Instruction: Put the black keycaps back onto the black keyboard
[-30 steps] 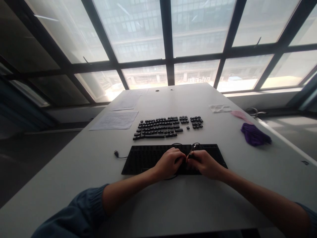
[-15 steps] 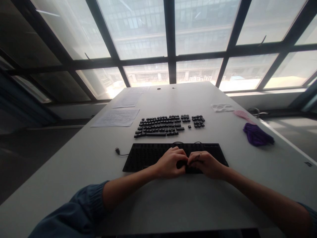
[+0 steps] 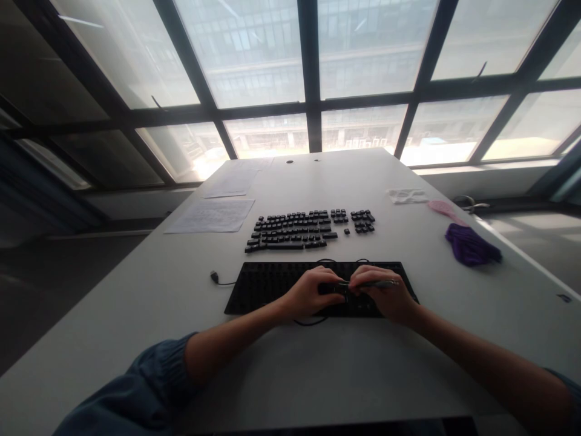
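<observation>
Across a smooth, pale desk (image 3: 299, 363), a flat, oblong black keyboard (image 3: 267, 281) is lying close to the person, its surface looking dark and ridged under both hands. Over its right half, the right hand (image 3: 385, 297) is pinching a slim, shiny metal tool (image 3: 376, 283), fingers closing round it while its shaft is running across the knuckles. Just beside it, the left hand (image 3: 308, 293) is curving over the keys area, thumb and fingers bowing apart in a rounded gap; whether they are gripping anything, I cannot tell. Beyond the keyboard, small, blocky black keycaps (image 3: 290, 230) are sitting in slightly wavy rows, one long bar among them. A thin cable is ending in a stubby plug (image 3: 214, 277) at the left. Farther left, flat paper sheets (image 3: 213, 217) are lying; to the right, a soft, crumpled purple cloth (image 3: 472, 245) is resting near a pink item (image 3: 442, 211)
</observation>
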Motion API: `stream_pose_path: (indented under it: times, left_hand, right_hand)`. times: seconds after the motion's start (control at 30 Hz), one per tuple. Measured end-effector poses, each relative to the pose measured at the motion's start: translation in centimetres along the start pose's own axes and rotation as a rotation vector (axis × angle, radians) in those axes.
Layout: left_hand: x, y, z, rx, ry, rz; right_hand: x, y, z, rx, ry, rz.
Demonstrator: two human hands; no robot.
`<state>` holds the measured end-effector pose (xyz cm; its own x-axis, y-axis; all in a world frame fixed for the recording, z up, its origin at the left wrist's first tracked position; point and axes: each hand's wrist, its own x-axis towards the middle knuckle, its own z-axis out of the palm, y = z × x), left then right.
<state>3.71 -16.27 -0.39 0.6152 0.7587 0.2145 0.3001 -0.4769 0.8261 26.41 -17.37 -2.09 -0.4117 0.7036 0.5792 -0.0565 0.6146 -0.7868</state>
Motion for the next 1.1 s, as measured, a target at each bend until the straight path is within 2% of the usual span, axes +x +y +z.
stream_pose_path:
  times: [0.1, 0.17, 0.33, 0.6, 0.73, 0.9, 1.03, 1.1]
  left_hand:
    - [0.1, 0.7, -0.5, -0.159, 0.045, -0.065]
    - [0.2, 0.8, -0.6, -0.26, 0.067, -0.1]
    - [0.2, 0.7, -0.3, -0.493, 0.084, -0.163]
    - [-0.2, 0.5, 0.4, -0.738, 0.072, -0.229]
    - [-0.3, 0.5, 1.1, -0.946, 0.104, -0.323]
    - [-0.3, 1.7, 1.5, -1.172, 0.213, -0.46]
    - [-0.6, 2.2, 1.5, -1.367, 0.194, -0.585]
    - [-0.6, 2.1, 1.6, -1.399, 0.198, -0.593]
  right_hand:
    - [0.0, -0.4, 0.1, -0.08, -0.055, -0.195]
    - [0.0, -0.8, 0.2, -0.118, -0.083, -0.276]
    - [-0.1, -1.5, 0.5, -0.177, -0.047, -0.336]
    - [-0.4, -1.2, 1.2, -0.296, 0.011, -0.467]
    - [-0.2, -1.7, 0.8, -0.43, -0.06, -0.534]
    - [0.0, -2.1, 0.1, -0.606, -0.209, -0.63]
    - [0.2, -2.5, 0.2, -0.646, -0.249, -0.685]
    - [0.2, -2.7, 0.3, -0.639, -0.261, -0.703]
